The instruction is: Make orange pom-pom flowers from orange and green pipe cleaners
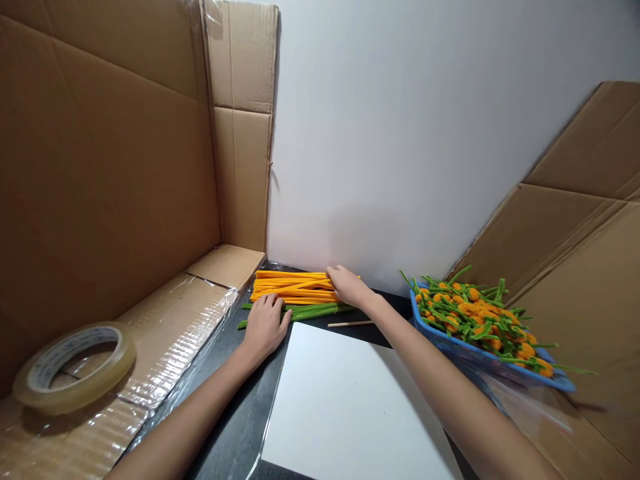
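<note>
A bundle of orange pipe cleaners [293,283] lies crosswise at the far side of the dark tabletop, close to the wall. Just nearer to me are green pipe cleaners [314,311]. My left hand [266,323] rests palm down with its fingers spread over the left ends of the green and lower orange ones. At the right end of the orange bundle, my right hand [347,287] has its fingers closed around orange pipe cleaners; its thumb is hidden. One orange strand runs slantwise toward those fingers.
A white board [345,407] lies in front of me, with a thin wooden stick [350,324] beyond it. To the right, a blue basket [500,360] holds orange-and-green pipe cleaner pieces [470,310]. A tape roll [75,367] sits left on cardboard [165,320]. Cardboard walls flank both sides.
</note>
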Demonstrator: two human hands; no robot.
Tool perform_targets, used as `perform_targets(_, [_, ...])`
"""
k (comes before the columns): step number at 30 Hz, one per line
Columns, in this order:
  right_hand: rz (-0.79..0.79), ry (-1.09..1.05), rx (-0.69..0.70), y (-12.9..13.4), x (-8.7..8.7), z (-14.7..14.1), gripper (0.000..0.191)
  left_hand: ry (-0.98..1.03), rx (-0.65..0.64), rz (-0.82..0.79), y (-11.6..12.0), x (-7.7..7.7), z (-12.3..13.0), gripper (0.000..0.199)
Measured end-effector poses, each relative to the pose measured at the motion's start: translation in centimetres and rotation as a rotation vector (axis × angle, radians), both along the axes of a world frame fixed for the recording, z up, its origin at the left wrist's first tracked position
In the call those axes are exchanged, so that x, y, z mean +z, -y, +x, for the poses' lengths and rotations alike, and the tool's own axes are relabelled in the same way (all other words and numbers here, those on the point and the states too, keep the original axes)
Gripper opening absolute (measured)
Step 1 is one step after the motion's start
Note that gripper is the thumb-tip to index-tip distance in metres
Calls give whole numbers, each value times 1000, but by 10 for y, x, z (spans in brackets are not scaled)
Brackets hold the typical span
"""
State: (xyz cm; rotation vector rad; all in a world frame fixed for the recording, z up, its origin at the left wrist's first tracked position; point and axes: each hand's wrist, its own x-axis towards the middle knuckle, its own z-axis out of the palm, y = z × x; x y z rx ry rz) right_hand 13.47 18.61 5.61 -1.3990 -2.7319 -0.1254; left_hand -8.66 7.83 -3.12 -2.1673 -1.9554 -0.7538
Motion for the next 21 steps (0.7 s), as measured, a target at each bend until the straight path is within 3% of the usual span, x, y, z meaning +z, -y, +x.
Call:
perform_targets(8, [-83, 1, 39, 10, 13, 37, 26, 7, 38, 17, 2, 2, 1, 27])
perform_targets(13, [-122, -91, -58, 31, 14, 77, 23, 29, 50, 35, 2, 2, -1, 27])
perform_targets(18, [-199, -325, -170, 92, -2, 103, 25, 114, 47, 109, 4, 13, -2, 33])
perform_targets(20, [-482, -787, -180, 130, -14, 97, 25, 282, -79, 121, 12, 20, 6, 38])
perform_targets(21, [-633, -930, -210, 150, -20, 92, 28, 427, -208, 90, 17, 24, 12, 41])
